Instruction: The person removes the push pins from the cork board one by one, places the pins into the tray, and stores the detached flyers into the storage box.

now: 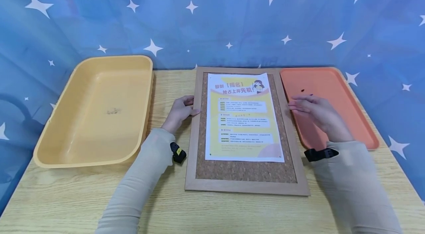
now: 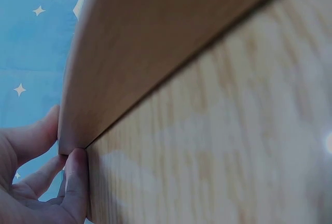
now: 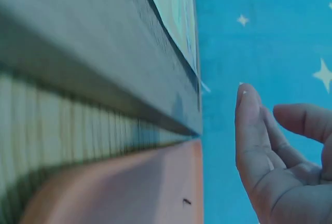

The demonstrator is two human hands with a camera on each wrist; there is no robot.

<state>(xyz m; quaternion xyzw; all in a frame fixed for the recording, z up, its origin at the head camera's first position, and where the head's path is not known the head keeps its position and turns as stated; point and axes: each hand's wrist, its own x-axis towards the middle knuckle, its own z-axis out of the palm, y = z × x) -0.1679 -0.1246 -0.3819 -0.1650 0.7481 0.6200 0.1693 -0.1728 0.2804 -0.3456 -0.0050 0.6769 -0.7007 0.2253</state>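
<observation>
A wood-framed cork board [image 1: 245, 172] lies flat on the table, with a yellow and white printed poster [image 1: 244, 116] on it. Small dark dots, like pin heads, show at the poster's corners. My left hand [image 1: 179, 113] holds the board's left edge; in the left wrist view the thumb lies against the frame [image 2: 104, 79] and the fingers come from the tabletop side. Just beyond the board's right edge, my right hand [image 1: 320, 116] hovers over the orange tray [image 1: 356, 130]. Its fingers are loosely extended, holding nothing in the right wrist view.
A large, shallow yellow basin [image 1: 127, 116] stands on the left of the wooden table [image 1: 245, 212], with a dark smudge on its bottom. On the orange tray lie small dark bits [image 1: 302, 90]. Behind the table hangs a blue star-patterned cloth [image 1: 212, 16].
</observation>
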